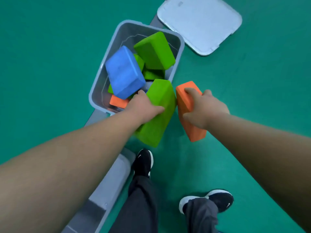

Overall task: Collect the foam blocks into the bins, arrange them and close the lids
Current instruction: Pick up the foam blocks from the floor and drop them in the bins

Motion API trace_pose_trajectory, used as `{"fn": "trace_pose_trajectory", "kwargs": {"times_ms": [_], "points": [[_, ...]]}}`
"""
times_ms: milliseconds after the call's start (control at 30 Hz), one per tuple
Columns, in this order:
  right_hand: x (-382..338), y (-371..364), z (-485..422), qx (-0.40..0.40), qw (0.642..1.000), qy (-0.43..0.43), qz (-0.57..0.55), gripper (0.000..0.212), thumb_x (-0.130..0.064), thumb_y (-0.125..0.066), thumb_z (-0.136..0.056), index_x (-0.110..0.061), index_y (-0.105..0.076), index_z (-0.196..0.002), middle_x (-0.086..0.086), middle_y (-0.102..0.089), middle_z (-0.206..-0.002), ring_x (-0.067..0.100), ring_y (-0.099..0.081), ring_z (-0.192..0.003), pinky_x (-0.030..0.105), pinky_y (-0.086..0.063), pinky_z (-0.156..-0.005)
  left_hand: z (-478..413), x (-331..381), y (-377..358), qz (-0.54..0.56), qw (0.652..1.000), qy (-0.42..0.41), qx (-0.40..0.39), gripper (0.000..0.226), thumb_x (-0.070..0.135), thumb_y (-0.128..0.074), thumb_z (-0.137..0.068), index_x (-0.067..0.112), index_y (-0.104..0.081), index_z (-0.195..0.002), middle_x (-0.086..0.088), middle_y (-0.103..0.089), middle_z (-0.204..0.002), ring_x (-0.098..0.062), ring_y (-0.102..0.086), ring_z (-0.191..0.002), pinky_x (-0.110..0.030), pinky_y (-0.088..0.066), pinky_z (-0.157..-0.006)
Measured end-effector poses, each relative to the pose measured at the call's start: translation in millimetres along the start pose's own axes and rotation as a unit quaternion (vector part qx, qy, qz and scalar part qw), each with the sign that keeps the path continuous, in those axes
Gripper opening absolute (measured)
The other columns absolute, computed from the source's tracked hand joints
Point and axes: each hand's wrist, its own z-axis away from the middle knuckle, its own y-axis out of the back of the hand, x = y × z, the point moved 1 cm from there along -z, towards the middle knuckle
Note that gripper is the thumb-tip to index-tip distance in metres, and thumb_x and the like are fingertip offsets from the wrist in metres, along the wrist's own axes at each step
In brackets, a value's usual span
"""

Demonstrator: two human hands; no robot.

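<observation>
- two blocks are in hand, one per hand, both at the near right corner of the bin (101, 68), which stands open on the green floor.
- lower left, a second grey bin-like shape (109, 182) lies beside a black shoe; whether its lid is on, i cannot tell.
- inside the open bin, blocks lie jumbled at angles: a blue block (124, 73) leans on the left, an orange corner (117, 101) shows under it, and a big green block (154, 49) is tipped against the far right wall with more green beneath.
- left hand (143, 106) grips a long green block (156, 125) across its width near the upper half, thumb on top and fingers round the far side; the block's top end is over the bin's corner and its lower end hangs outside.
- right hand (203, 108) holds an orange block (195, 132) the same way, fingers curled over its upper edge, just right of the green one, almost touching it and outside the bin.
- the blocks are matte bricks with bevelled edges; likely light, a little squashy and grippy, so a one-hand hold across the short side should do.
- far right, the pale lid (200, 24) lies flat on the floor beyond the bin.
- judging by the jumble, the blocks need laying flat before the lid will sit.
</observation>
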Motion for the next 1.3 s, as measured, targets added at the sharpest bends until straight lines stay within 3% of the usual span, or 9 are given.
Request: {"fn": "trace_pose_trajectory", "kwargs": {"times_ms": [100, 233, 333, 467, 667, 767, 967, 1133, 1300], "points": [[-57.6, 33.7, -17.0, 0.03, 0.998, 0.04, 0.035, 0.078, -0.066, -0.059, -0.076, -0.052, -0.025, -0.145, 0.009, -0.048, -0.117, 0.037, -0.058, -0.086, 0.043, -0.046, -0.072, -19.8, -42.9, 54.3, 0.042, 0.999, 0.017, 0.011, 0.085, 0.066, -0.077, -0.077, 0.008, -0.045, -0.13, -0.013, -0.059, -0.13, -0.035, -0.058, -0.119, -0.034, -0.039, -0.078], [-123.9, 85.0, -49.8, 0.06, 0.994, 0.053, 0.076, 0.078, -0.078, -0.045, -0.072, -0.049, -0.041, -0.144, 0.009, -0.058, -0.124, 0.037, -0.062, -0.109, 0.045, -0.048, -0.082, -46.4, -87.5, 107.7, 0.13, 0.991, 0.024, 0.024, 0.089, 0.071, -0.078, -0.071, 0.014, -0.049, -0.133, -0.007, -0.062, -0.129, -0.031, -0.061, -0.113, -0.037, -0.047, -0.084], [-161.5, 113.8, -78.7, 0.05, 0.988, 0.055, 0.132, 0.075, -0.079, -0.038, -0.071, -0.034, -0.065, -0.124, 0.009, -0.066, -0.122, 0.035, -0.062, -0.113, 0.043, -0.046, -0.081, -61.2, -102.9, 130.6, 0.165, 0.986, 0.016, 0.032, 0.087, 0.07, -0.08, -0.068, 0.018, -0.052, -0.132, -0.002, -0.061, -0.124, -0.025, -0.059, -0.107, -0.035, -0.043, -0.08], [-187.0, 132.0, -104.6, 0.031, 0.985, 0.035, 0.164, 0.082, -0.08, -0.031, -0.071, -0.016, -0.069, -0.106, 0.016, -0.061, -0.098, 0.037, -0.061, -0.097, 0.04, -0.045, -0.077, -72.6, -110.5, 143.5, 0.191, 0.981, 0.01, 0.033, 0.075, 0.068, -0.083, -0.068, 0.022, -0.054, -0.12, 0.004, -0.058, -0.113, -0.02, -0.057, -0.1, -0.033, -0.042, -0.076], [-183.8, 123.2, -111.4, 0.007, 0.99, -0.023, 0.142, 0.073, -0.072, -0.043, -0.087, -0.007, -0.065, -0.111, 0.024, -0.066, -0.115, 0.042, -0.066, -0.105, 0.041, -0.052, -0.089, -62.3, -98.9, 111.0, 0.083, 0.995, -0.051, -0.001, 0.073, 0.053, -0.084, -0.07, 0.015, -0.048, -0.121, -0.004, -0.055, -0.115, -0.027, -0.059, -0.101, -0.037, -0.047, -0.078], [-172.8, 118.6, -104.4, 0.004, 0.989, -0.018, 0.146, 0.075, -0.072, -0.046, -0.082, -0.013, -0.06, -0.125, 0.016, -0.062, -0.112, 0.038, -0.063, -0.105, 0.043, -0.053, -0.091, -51.7, -92.8, 76.1, -0.037, 0.995, -0.09, 0.012, 0.077, 0.051, -0.086, -0.068, 0.012, -0.044, -0.119, -0.01, -0.046, -0.121, -0.034, -0.055, -0.11, -0.039, -0.042, -0.084], [-148.2, 133.8, -92.4, 0.09, 0.991, -0.017, 0.094, 0.071, -0.069, -0.053, -0.076, -0.029, -0.052, -0.134, 0.006, -0.053, -0.103, 0.032, -0.054, -0.092, 0.039, -0.045, -0.075, -51.7, -58.1, 31.6, -0.064, 0.982, -0.117, 0.136, 0.085, 0.07, -0.082, -0.065, 0.012, -0.044, -0.116, -0.007, -0.047, -0.118, -0.03, -0.049, -0.107, -0.044, -0.051, -0.085], [-134.6, 155.4, -86.2, 0.18, 0.983, -0.001, 0.026, 0.07, -0.069, -0.051, -0.073, -0.033, -0.051, -0.132, 0.005, -0.057, -0.114, 0.034, -0.058, -0.094, 0.041, -0.048, -0.075, -66.8, -51.4, 16.2, -0.161, 0.985, -0.023, 0.054, 0.092, 0.076, -0.073, -0.073, 0.015, -0.04, -0.133, -0.007, -0.043, -0.131, -0.029, -0.045, -0.122, -0.044, -0.046, -0.089], [-144.1, 168.3, -77.2, 0.24, 0.967, 0.067, -0.046, 0.069, -0.068, -0.054, -0.075, -0.042, -0.049, -0.138, -0.001, -0.054, -0.126, 0.025, -0.056, -0.101, 0.038, -0.043, -0.079, -76.3, -57.9, 21.8, -0.044, 0.999, 0.006, 0.017, 0.072, 0.049, -0.074, -0.087, 0.006, -0.041, -0.133, -0.016, -0.044, -0.137, -0.039, -0.049, -0.128, -0.047, -0.044, -0.1]]}}
